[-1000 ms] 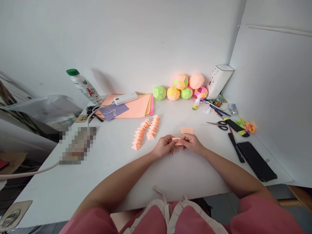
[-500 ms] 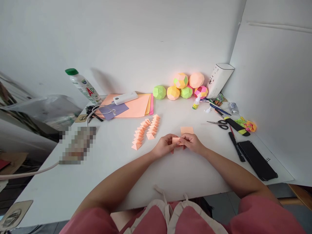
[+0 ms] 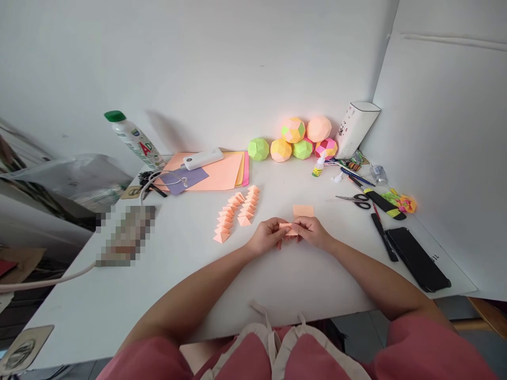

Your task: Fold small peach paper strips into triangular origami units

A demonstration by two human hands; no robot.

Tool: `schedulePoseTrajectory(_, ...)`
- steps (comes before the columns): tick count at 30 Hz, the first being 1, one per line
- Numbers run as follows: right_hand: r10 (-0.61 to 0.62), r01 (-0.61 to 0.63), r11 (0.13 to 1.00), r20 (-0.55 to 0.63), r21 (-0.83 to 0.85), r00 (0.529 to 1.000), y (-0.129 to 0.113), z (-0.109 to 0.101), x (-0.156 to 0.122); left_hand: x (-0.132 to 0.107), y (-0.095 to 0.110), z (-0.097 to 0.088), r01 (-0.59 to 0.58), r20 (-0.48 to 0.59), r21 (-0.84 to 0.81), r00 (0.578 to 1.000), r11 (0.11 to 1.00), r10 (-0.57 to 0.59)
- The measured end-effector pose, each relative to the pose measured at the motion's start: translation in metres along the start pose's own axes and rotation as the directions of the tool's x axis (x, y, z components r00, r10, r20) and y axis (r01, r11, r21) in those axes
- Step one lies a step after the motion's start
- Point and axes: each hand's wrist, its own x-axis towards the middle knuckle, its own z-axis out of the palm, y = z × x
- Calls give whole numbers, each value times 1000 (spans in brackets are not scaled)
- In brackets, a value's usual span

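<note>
Both of my hands pinch one small folded peach paper piece (image 3: 289, 228) just above the white table (image 3: 190, 274). My left hand (image 3: 268, 236) grips its left end with curled fingers. My right hand (image 3: 312, 232) grips its right end. A flat peach paper square (image 3: 303, 210) lies just beyond my hands. Two rows of folded peach paper units (image 3: 237, 211) lie to the left of my hands.
Several coloured paper balls (image 3: 295, 140) sit at the back by a white box (image 3: 354, 129). Coloured sheets (image 3: 216, 171) with a power bank (image 3: 203, 158), a spray bottle (image 3: 132, 138), a glue bottle (image 3: 318, 166), scissors (image 3: 356, 200), pens (image 3: 382, 232) and a black phone (image 3: 418, 258) surround the middle.
My fingers have shifted slightly on the folded peach piece; its visible shape changed a little. Nothing else on the table moved.
</note>
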Motion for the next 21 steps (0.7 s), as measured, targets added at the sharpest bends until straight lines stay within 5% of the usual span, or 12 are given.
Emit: schedulePoseTrajectory(21,14,-15,1000,-58,-23,998,-2,2,-2,-2,3,-1,0,-15,54,1000,999,1)
